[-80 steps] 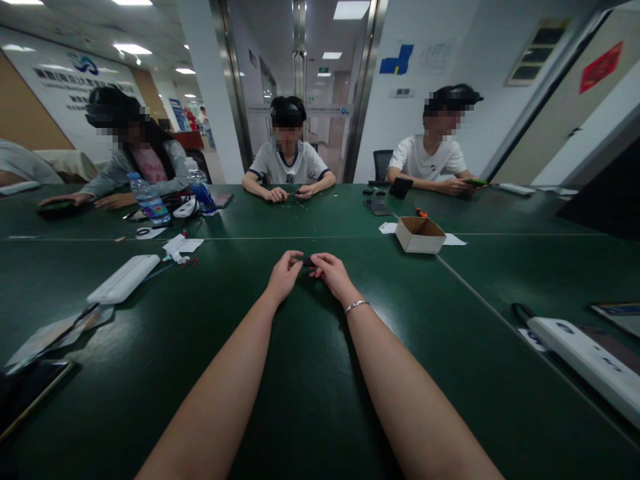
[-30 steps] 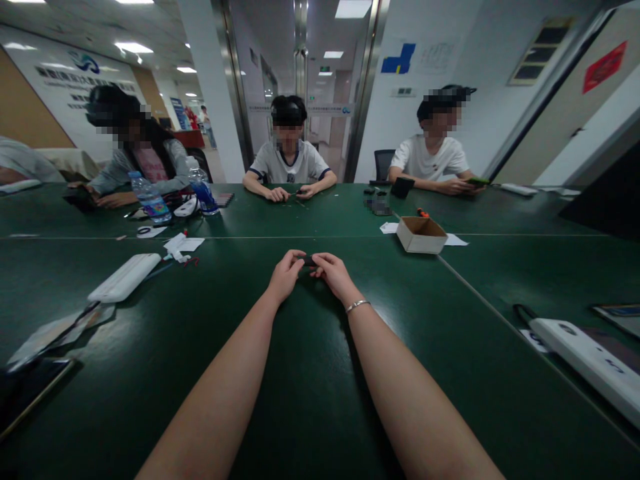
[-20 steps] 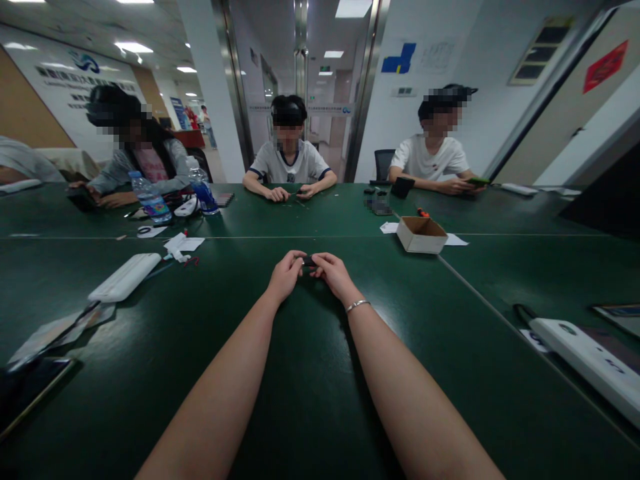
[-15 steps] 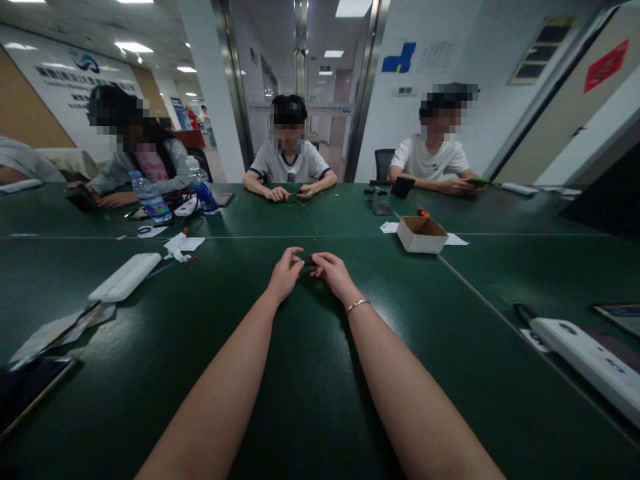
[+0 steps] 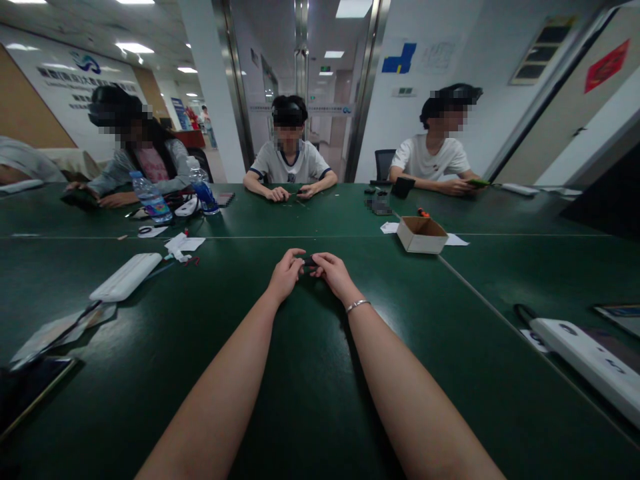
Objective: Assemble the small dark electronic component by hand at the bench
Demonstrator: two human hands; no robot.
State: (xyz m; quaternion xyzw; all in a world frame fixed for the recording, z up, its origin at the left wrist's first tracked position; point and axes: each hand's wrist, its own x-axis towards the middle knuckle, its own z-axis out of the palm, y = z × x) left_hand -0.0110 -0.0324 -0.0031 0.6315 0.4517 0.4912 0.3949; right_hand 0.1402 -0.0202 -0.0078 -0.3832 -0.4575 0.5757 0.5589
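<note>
My left hand (image 5: 285, 272) and my right hand (image 5: 334, 273) meet over the middle of the dark green table (image 5: 310, 373). Between their fingertips sits a small black object (image 5: 309, 261), too small to name. Both hands pinch it, fingers curled, the left from the left side and the right from the right. A silver bracelet (image 5: 356, 306) circles my right wrist. Both forearms stretch out from the bottom edge of the view.
A small cardboard box (image 5: 420, 235) stands to the far right of my hands. White power strips lie at left (image 5: 125, 277) and right (image 5: 590, 360). Water bottles (image 5: 150, 197) and paper scraps (image 5: 183, 244) sit far left. Three people sit across the table.
My hands stay in the same spot; only the left fingers shift slightly on the small black object. The person at the far left has drawn a dark item closer.
</note>
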